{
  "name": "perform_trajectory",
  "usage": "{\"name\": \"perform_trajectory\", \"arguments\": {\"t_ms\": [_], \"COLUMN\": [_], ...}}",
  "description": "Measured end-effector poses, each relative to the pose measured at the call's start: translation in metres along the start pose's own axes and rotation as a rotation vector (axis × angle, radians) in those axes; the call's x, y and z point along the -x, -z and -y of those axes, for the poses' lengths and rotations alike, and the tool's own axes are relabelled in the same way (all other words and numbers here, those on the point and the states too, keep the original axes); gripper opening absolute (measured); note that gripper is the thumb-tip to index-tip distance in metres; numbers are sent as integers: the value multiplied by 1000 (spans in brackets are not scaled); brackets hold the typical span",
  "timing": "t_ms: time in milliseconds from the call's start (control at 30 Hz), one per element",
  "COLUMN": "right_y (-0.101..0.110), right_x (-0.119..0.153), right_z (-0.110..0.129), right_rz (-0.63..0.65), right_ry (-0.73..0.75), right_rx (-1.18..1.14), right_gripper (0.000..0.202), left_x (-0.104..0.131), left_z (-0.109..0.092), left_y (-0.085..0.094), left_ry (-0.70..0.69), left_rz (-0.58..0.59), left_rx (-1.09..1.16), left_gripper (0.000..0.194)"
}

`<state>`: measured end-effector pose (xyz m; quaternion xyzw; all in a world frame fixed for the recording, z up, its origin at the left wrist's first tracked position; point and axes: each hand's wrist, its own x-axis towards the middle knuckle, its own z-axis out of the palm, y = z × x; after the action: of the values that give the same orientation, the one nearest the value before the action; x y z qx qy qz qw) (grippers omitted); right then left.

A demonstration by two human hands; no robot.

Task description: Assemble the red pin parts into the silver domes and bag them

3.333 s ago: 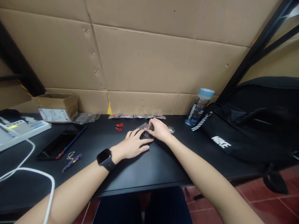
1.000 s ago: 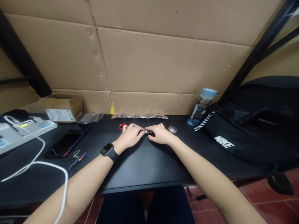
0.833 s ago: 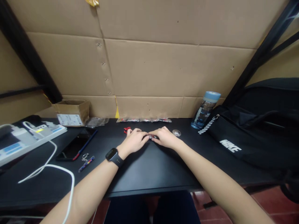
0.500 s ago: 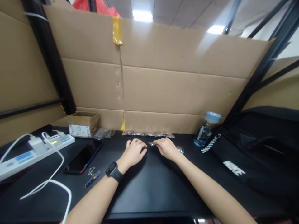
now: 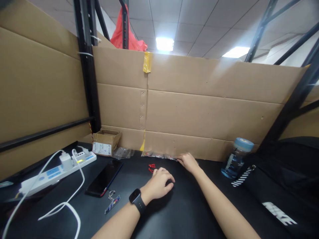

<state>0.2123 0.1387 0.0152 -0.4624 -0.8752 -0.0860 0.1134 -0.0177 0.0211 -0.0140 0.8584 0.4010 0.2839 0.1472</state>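
My left hand [image 5: 160,183], a dark smartwatch [image 5: 137,200] on its wrist, rests low over the black tabletop [image 5: 184,212]. Its thumb stands apart from loosely bent fingers, with nothing visible in them. Just beyond its fingertips lies a looped red cord [image 5: 151,168]. At the foot of the cardboard wall my right hand [image 5: 187,162] has thumb and fingers together on a small clear plastic bag [image 5: 171,158]. That bag belongs to a row of similar bags [image 5: 152,154], some with red bits inside; my right hand covers the row's right end.
Left stand a white power strip [image 5: 53,172] with cables, a black phone [image 5: 104,178], a keychain [image 5: 112,204], a small open cardboard box [image 5: 106,142] and flat clear bags [image 5: 122,153]. Right are a blue-lidded bottle [image 5: 236,159] and a black bag [image 5: 281,186]. Cardboard walls [image 5: 186,109] enclose the back.
My right hand has moved from mid-table with a small clear packet to the row of bags at the back. My left hand has drawn nearer me, and the red cord now shows. The view has shifted.
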Motion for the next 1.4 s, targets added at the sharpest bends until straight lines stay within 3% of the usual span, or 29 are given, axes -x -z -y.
{"name": "perform_trajectory", "arguments": {"t_ms": [133, 233, 300, 400, 467, 533, 700, 833, 1000, 1133, 1400], "right_y": [10, 16, 14, 5, 1, 1, 8, 6, 4, 4, 17], "right_x": [22, 51, 77, 116, 133, 139, 126, 117, 115, 118, 116], "right_z": [-15, -38, -57, -82, -91, -93, -78, -66, -50, -32, -1], "right_rz": [-103, -143, -158, -246, -216, -190, -185, -155, -87, -73, -211], "right_ry": [7, -75, -151, -324, -368, -384, -285, -248, -354, -391, -297], "right_rx": [-208, -256, -290, -340, -402, -453, -496, -502, -418, -305, -321], "right_gripper": [32, 30, 29, 32, 39, 48, 36, 33, 36, 52, 48], "left_x": [-1, -3, -3, 0, 4, 7, 8, 9, 14, 15, 16], "left_z": [4, 16, 31, 63, 85, 101, 114, 117, 121, 119, 110], "left_y": [4, 20, 35, 56, 63, 65, 58, 56, 47, 36, 28], "left_ry": [-16, 42, 152, 440, 620, 706, 806, 865, 844, 869, 884], "left_rz": [5, -42, -123, -251, -216, -143, -179, -114, -122, -142, -188], "left_rx": [-18, -85, -181, -377, -475, -512, -679, -692, -693, -734, -805], "left_gripper": [16, 21, 27, 33, 37, 40, 50, 50, 48, 50, 51]}}
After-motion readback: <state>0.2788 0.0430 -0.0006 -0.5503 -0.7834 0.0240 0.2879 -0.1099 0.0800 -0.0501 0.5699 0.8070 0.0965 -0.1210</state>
